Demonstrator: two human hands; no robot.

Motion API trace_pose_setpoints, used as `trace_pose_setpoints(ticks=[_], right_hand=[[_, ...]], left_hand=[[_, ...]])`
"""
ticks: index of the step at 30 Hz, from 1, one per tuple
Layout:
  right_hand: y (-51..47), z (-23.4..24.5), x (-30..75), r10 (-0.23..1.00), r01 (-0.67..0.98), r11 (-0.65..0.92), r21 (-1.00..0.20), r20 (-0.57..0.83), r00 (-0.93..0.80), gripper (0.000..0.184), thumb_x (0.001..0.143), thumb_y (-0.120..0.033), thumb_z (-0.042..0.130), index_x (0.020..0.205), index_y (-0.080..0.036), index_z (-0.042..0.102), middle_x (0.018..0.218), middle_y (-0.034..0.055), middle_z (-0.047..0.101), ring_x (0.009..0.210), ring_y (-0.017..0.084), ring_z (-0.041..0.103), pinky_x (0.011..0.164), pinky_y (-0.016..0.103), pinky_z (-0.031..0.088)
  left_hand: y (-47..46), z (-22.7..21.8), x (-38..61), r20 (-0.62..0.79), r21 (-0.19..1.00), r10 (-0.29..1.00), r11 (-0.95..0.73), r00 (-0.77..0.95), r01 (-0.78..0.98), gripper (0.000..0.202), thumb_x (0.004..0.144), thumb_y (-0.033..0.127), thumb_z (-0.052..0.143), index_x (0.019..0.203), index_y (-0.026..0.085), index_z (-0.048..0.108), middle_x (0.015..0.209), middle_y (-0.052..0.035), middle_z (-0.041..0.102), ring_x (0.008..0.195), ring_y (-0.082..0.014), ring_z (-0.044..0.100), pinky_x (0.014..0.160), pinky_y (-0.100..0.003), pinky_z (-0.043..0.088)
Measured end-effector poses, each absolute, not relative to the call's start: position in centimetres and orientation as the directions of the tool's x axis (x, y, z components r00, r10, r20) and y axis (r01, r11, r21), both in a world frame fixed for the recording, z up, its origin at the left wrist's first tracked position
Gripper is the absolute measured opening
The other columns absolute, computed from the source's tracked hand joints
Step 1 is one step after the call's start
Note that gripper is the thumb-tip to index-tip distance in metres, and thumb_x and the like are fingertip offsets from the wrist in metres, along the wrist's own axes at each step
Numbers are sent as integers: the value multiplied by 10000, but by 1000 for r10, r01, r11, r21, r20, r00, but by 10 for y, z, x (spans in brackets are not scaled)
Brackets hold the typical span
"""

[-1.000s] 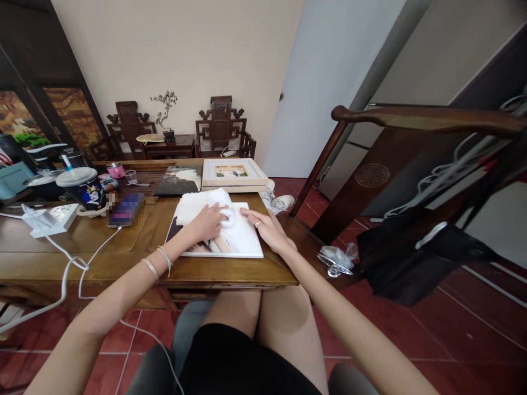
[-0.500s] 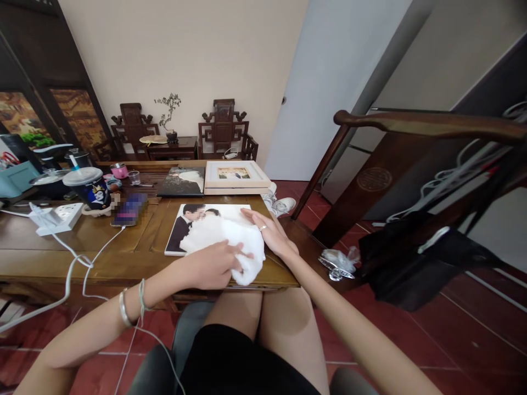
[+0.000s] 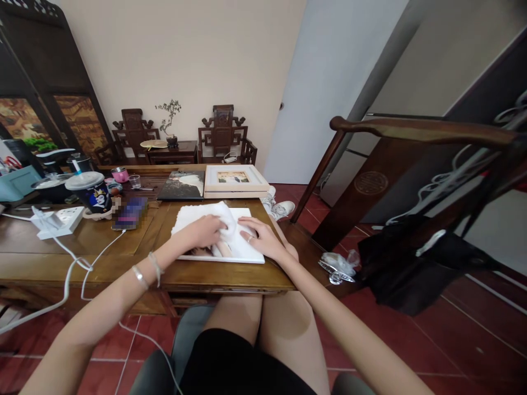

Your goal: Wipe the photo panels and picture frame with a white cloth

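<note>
A white photo panel [image 3: 242,253] lies flat near the table's front right corner. Its print is mostly covered, with only dark and pale parts showing along the near edge. Over its far left part is spread a fluffy white cloth [image 3: 191,214]. My left hand [image 3: 208,229] presses down on this cloth, with the fingers curled into it. At the panel's right side, my right hand [image 3: 261,238] lies flat with fingers stretched out, beside the cloth. A ring is on one of its fingers.
Behind the panel lie a dark photo panel [image 3: 181,185] and a pale framed picture box [image 3: 236,189]. Further left are a phone [image 3: 129,214] on a cable, a power strip [image 3: 61,222] and a lidded cup [image 3: 93,192]. A wooden chair [image 3: 370,181] stands at right.
My left hand and the cloth have moved away from me and leftward, from the panel's near right part to its far left. My right hand has come slightly lower, onto the panel's right side.
</note>
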State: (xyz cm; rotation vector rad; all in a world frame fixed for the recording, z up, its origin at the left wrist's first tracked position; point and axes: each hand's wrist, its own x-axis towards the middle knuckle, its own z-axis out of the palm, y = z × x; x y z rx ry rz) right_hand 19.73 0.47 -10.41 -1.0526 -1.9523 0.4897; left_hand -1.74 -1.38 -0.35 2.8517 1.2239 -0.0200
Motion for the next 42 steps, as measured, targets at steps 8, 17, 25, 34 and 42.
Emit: trace_pose_setpoints(ticks=[8, 17, 25, 34, 42], right_hand=[[3, -103, 198, 845, 526, 531, -665, 459, -274, 344, 838, -329, 591, 1133, -202, 714, 1234, 120, 661, 1143, 298, 615, 1045, 457, 433], [11, -107, 202, 837, 426, 547, -721, 466, -287, 343, 836, -294, 610, 1161, -222, 693, 1314, 103, 626, 1260, 259, 550, 1121, 448, 368], [15, -110, 203, 847, 368, 530, -764, 452, -281, 321, 828, -279, 623, 1137, -243, 705, 1326, 95, 621, 1284, 247, 533, 1141, 468, 332], [14, -111, 203, 854, 376, 518, -768, 440, -277, 317, 833, -268, 607, 1131, -237, 710, 1339, 97, 608, 1287, 242, 527, 1146, 460, 323], [15, -112, 204, 851, 362, 522, -772, 443, -281, 309, 832, -285, 618, 1124, -251, 713, 1336, 84, 612, 1300, 244, 514, 1149, 457, 317]], left_hand=[[35, 1, 42, 54, 177, 666, -740, 744, 649, 334, 801, 80, 439, 962, 153, 722, 1039, -61, 731, 913, -196, 655, 857, -254, 485], [37, -15, -14, 70, 48, 792, -609, 606, 791, 342, 738, 49, 457, 901, 138, 745, 942, -107, 747, 903, -222, 677, 822, -269, 499], [9, -8, -64, 59, -36, 859, -508, 509, 861, 365, 713, 35, 446, 884, 153, 746, 934, -88, 744, 908, -214, 673, 839, -266, 488], [-111, 2, -40, -56, -5, 750, -660, 659, 751, 355, 732, 6, 429, 852, 168, 721, 1225, -132, 654, 1085, -262, 638, 927, -348, 495], [-52, -12, -18, -12, 34, 717, -696, 696, 717, 326, 773, 31, 452, 920, 147, 719, 1194, -145, 664, 1088, -263, 642, 946, -347, 497]])
